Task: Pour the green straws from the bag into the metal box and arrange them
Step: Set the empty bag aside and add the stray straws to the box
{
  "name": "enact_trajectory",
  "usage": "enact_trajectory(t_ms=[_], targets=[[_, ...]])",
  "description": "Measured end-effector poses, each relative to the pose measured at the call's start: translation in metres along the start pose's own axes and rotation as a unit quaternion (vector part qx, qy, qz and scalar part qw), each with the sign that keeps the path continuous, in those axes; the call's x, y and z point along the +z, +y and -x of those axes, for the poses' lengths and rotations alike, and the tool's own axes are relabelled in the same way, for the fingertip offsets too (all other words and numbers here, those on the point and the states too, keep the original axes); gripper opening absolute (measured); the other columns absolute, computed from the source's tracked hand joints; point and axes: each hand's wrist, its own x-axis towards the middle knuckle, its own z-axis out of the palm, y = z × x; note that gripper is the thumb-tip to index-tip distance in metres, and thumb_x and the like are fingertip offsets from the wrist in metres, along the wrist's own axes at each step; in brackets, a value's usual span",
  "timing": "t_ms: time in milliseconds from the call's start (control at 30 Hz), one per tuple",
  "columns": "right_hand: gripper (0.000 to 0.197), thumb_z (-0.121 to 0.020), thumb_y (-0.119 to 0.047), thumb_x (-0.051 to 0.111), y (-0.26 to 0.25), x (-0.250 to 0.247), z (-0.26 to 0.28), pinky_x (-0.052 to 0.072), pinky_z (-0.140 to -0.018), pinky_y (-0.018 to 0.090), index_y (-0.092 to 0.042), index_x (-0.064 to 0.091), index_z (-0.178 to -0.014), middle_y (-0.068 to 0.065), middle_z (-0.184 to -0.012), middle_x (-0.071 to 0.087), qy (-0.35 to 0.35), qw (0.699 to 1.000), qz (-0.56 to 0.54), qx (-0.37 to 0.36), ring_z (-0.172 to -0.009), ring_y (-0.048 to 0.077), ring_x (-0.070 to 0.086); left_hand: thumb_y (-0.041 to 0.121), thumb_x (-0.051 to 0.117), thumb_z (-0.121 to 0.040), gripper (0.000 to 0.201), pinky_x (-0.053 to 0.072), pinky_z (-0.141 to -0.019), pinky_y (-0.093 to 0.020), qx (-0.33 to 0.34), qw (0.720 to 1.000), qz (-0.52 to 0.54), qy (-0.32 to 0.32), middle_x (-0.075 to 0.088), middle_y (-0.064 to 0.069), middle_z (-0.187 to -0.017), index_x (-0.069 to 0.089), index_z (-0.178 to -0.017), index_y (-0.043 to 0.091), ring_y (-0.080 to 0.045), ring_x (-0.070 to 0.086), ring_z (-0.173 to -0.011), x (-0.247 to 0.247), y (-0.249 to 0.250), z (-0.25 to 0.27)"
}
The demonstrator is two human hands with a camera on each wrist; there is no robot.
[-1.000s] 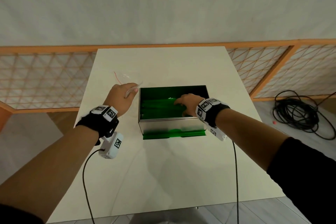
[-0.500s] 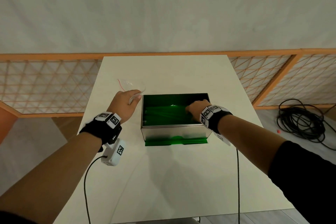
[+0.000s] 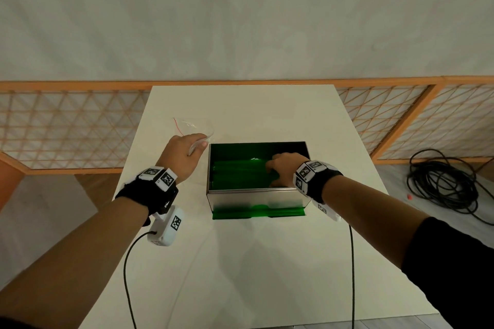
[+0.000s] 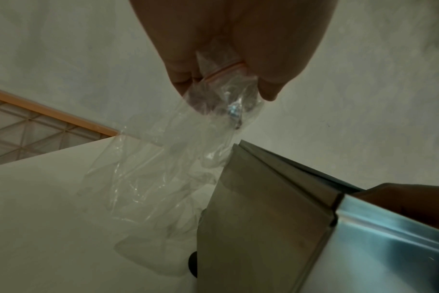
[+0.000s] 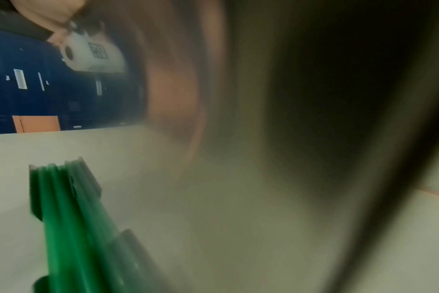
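Green straws (image 3: 240,172): lying lengthwise across the floor of the metal box (image 3: 256,196), packed side by side, glowing green against the inner walls.
Metal box: open-topped, brushed steel, standing mid-table (image 3: 240,262) on a green base that juts out at the near side.
Bag (image 3: 196,127): clear plastic, crumpled, red line along one edge, no straws visible inside, hanging just left of the box's left wall.
Left hand (image 3: 184,153): fingers curled, pinching the bag's bunched top.
Right hand (image 3: 283,168): inside the box at its right end, fingers bent down onto the straws; whether gripping any, cannot tell.
Left wrist view only: bag (image 4: 158,168) trailing down onto the table beside the box corner (image 4: 263,208).
Right wrist view only: mostly blur; green base (image 5: 70,228) edge sharp.
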Motion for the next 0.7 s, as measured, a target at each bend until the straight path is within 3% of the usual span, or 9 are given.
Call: enact_trajectory(t_ms=[133,267,400,500,533,567,600,633,700], targets=[[0.041,-0.086,-0.036,0.060,0.000,-0.004,0.001,0.048,-0.088,0.037,-0.025,0.055,-0.126,0.005,-0.122,0.052,-0.008,0.999,-0.030,0.006,-0.111,0.028,0.056,0.028,0.048,-0.097,0.033,0.042,-0.087,-0.027,-0.006,1.000,0.000,0.019,0.069,-0.016,-0.111,0.062,-0.122,0.011,-0.032,0.061,-0.105,-0.003,0.000,-0.003],[0.045,-0.089,-0.035,0.058,0.004,-0.025,0.014,0.047,-0.095,0.036,-0.025,0.048,-0.132,0.003,-0.121,0.051,0.123,0.977,-0.171,0.014,-0.110,0.023,0.055,0.029,0.049,-0.097,0.032,0.041,-0.097,-0.035,0.006,0.995,0.012,0.101,0.066,-0.012,-0.120,0.063,-0.120,0.011,-0.032,0.056,-0.114,-0.019,0.014,-0.010],[0.100,-0.072,-0.047,0.075,-0.003,-0.044,0.031,0.041,-0.107,0.041,-0.031,0.012,-0.148,0.005,-0.144,0.033,0.192,0.934,-0.300,0.013,-0.130,0.023,0.042,0.028,0.049,-0.097,0.024,0.042,-0.091,-0.023,0.029,0.982,0.122,0.143,0.065,0.002,-0.109,0.063,-0.112,0.015,-0.014,0.058,-0.103,-0.030,0.056,-0.016],[0.139,-0.054,-0.049,0.085,-0.023,-0.057,0.038,0.031,-0.113,0.042,-0.034,-0.018,-0.146,0.005,-0.157,0.005,0.214,0.911,-0.352,-0.023,-0.143,0.025,0.021,0.028,0.050,-0.095,0.015,0.051,-0.077,-0.026,0.046,0.949,0.290,0.114,0.061,0.009,-0.092,0.059,-0.105,0.021,-0.009,0.060,-0.086,-0.023,0.091,-0.015],[0.142,-0.050,-0.050,0.086,-0.030,-0.061,0.038,0.031,-0.114,0.041,-0.033,-0.017,-0.147,0.005,-0.157,0.005,0.215,0.884,-0.413,-0.051,-0.143,0.025,0.021,0.026,0.051,-0.095,0.013,0.052,-0.072,-0.025,0.028,0.931,0.352,0.092,0.060,0.008,-0.091,0.059,-0.104,0.021,-0.008,0.059,-0.083,-0.018,0.102,-0.011],[0.134,-0.049,-0.052,0.084,-0.038,-0.066,0.039,0.035,-0.112,0.040,-0.035,-0.005,-0.147,0.007,-0.154,0.018,0.206,0.835,-0.502,-0.094,-0.140,0.024,0.030,0.024,0.051,-0.095,0.012,0.053,-0.070,-0.026,0.000,0.909,0.413,0.065,0.059,0.005,-0.092,0.059,-0.104,0.022,-0.009,0.058,-0.083,-0.014,0.113,-0.008],[0.115,-0.053,-0.053,0.080,-0.043,-0.067,0.039,0.042,-0.106,0.037,-0.038,0.013,-0.145,0.007,-0.143,0.039,0.188,0.786,-0.577,-0.120,-0.129,0.020,0.045,0.022,0.051,-0.096,0.012,0.054,-0.073,-0.029,-0.035,0.881,0.471,0.033,0.060,0.002,-0.096,0.060,-0.103,0.023,-0.012,0.059,-0.086,-0.010,0.121,-0.004],[0.094,-0.061,-0.049,0.077,-0.046,-0.067,0.039,0.048,-0.100,0.032,-0.035,0.029,-0.140,0.001,-0.127,0.055,0.174,0.771,-0.598,-0.132,-0.116,0.015,0.055,0.021,0.051,-0.096,0.013,0.054,-0.078,-0.034,-0.059,0.857,0.512,0.002,0.061,0.000,-0.101,0.061,-0.103,0.023,-0.016,0.059,-0.092,-0.006,0.127,0.000],[0.072,-0.075,-0.025,0.073,-0.043,-0.068,0.043,0.052,-0.093,0.029,-0.023,0.038,-0.138,-0.003,-0.115,0.064,0.210,0.841,-0.494,-0.068,-0.104,0.014,0.064,0.021,0.053,-0.095,0.012,0.051,-0.088,-0.040,-0.059,0.859,0.508,-0.012,0.062,0.000,-0.105,0.063,-0.101,0.025,-0.018,0.059,-0.100,-0.003,0.127,0.006]])
